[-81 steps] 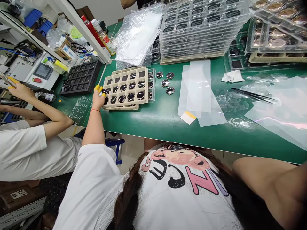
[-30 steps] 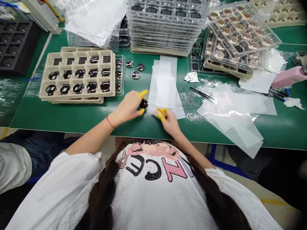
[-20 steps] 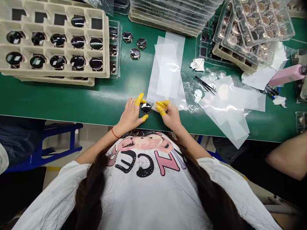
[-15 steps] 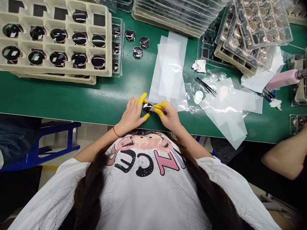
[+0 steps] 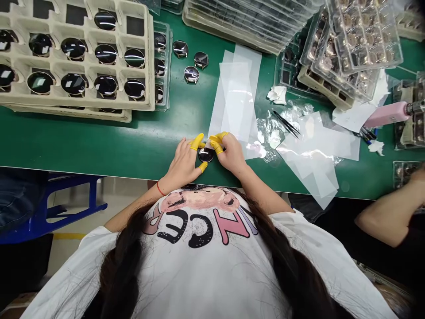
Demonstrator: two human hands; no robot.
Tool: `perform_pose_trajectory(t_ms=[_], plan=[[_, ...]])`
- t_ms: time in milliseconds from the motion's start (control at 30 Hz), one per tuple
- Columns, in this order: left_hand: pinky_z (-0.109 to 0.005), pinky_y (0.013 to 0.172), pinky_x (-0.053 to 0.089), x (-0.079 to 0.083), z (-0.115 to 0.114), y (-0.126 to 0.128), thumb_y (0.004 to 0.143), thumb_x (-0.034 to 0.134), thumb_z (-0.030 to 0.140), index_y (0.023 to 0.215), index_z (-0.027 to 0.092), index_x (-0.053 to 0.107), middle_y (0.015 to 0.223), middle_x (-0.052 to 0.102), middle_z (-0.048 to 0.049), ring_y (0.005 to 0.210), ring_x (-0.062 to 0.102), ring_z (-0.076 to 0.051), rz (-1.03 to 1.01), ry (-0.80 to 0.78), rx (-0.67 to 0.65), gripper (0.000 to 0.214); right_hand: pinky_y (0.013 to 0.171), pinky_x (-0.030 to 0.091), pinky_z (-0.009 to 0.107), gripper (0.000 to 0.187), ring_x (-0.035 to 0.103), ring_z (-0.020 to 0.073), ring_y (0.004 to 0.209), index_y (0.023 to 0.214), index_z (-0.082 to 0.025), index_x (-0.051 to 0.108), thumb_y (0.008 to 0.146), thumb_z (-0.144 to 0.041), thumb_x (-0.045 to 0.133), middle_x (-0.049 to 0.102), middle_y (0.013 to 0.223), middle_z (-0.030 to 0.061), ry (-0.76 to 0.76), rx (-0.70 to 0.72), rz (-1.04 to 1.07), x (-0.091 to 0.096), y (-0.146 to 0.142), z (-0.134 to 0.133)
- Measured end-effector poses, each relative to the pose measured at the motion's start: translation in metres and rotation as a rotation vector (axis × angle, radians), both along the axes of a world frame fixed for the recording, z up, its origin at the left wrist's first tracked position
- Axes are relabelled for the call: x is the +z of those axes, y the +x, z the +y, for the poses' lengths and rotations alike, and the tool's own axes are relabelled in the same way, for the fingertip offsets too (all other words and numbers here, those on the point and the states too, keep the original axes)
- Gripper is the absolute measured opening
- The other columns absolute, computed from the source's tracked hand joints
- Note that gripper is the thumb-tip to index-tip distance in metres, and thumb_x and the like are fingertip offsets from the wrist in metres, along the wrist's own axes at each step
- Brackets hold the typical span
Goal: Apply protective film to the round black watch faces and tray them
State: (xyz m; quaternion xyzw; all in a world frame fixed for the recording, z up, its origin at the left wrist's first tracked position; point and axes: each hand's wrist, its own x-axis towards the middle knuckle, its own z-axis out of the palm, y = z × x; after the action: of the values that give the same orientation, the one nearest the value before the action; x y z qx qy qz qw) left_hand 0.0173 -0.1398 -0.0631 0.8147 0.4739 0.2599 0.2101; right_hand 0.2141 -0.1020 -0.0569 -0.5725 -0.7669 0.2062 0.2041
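1. Left hand (image 5: 183, 162) steadies the glossy black disc (image 5: 206, 154) on the green worktop (image 5: 99, 139), yellow-capped fingers (image 5: 197, 141) pinching its left edge from above and below.
2. Right hand (image 5: 231, 151) has moved up from the disc's right side, its closed fingers (image 5: 216, 144) now pinching a clear film tab (image 5: 209, 144) at the disc's upper edge.

Green workbench (image 5: 99, 137), beige tray (image 5: 148, 57), loose dark discs (image 5: 191, 74), film sheets (image 5: 235, 97)

Disc (image 5: 206, 155) partly hidden (right fingertips (image 5: 215, 144)), tray (image 5: 151, 66) cropped
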Motion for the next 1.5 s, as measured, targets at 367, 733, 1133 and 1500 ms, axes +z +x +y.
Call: perform_pose_trajectory(t_ms=[367,733,1133,1500], plan=[[-0.061,0.123,0.027,0.004,0.0,-0.001,0.087,0.06,0.027,0.151,0.018,0.022,0.131,0.058,-0.0123,0.132,0.049,-0.031,-0.013,-0.079,-0.01,0.075,0.073,0.046,0.039,0.025,0.055,0.0233,0.083,0.094,-0.021,0.061,0.1,-0.041,0.045,0.066,0.087,0.0095,0.095,0.169,0.054,0.024,0.01,-0.031],[-0.06,0.124,0.025,0.008,-0.001,0.003,0.088,0.057,0.026,0.148,0.017,0.03,0.134,0.058,-0.0125,0.132,0.048,-0.031,0.006,-0.112,0.028,0.067,0.067,0.041,0.038,0.025,0.051,0.0242,0.077,0.081,-0.022,0.052,0.098,-0.036,0.041,0.06,0.081,0.0104,0.069,-0.042,-0.082,-0.005,0.003,-0.012],[-0.062,0.126,0.019,0.002,0.001,0.001,0.088,0.058,0.03,0.152,0.017,0.022,0.131,0.06,-0.0116,0.135,0.046,-0.03,-0.016,-0.102,0.009,0.075,0.068,0.038,0.037,0.024,0.049,0.0236,0.08,0.083,-0.022,0.055,0.099,-0.032,0.042,0.059,0.082,0.0091,0.043,0.283,-0.13,0.026,0.005,-0.02],[-0.066,0.124,0.014,0.003,0.003,0.002,0.086,0.06,0.029,0.144,0.014,0.031,0.143,0.052,-0.0179,0.139,0.042,-0.034,0.001,-0.131,-0.013,0.067,0.076,0.04,0.039,0.014,0.053,0.0258,0.09,0.084,-0.021,0.058,0.094,-0.018,0.047,0.063,0.091,0.01,-0.083,0.305,-0.231,0.03,-0.008,0.027]])
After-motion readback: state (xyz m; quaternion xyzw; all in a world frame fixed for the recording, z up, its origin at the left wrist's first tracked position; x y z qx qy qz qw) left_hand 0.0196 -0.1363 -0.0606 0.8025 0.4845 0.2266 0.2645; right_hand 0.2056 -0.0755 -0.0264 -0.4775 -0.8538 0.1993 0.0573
